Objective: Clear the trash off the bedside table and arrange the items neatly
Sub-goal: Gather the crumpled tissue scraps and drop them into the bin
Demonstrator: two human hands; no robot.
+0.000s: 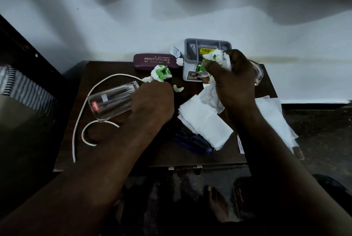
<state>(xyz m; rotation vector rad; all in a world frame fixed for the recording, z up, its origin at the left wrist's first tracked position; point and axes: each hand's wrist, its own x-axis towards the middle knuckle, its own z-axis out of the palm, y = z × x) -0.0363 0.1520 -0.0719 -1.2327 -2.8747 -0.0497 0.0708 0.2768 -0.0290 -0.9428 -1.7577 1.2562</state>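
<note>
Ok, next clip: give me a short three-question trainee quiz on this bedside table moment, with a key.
1. True or false: the clear glass stands upright on the bedside table.
2. What does the right hand grip? A) the spectacle case B) crumpled white and green paper C) the white cable
3. Fill in: the maroon spectacle case lies to the ___ of the grey organiser in the picture.

Key
1. False. It lies on its side, by the left hand.
2. B. The crumpled paper bulges from the closed fist; the white cable lies untouched on the table.
3. Left.
</note>
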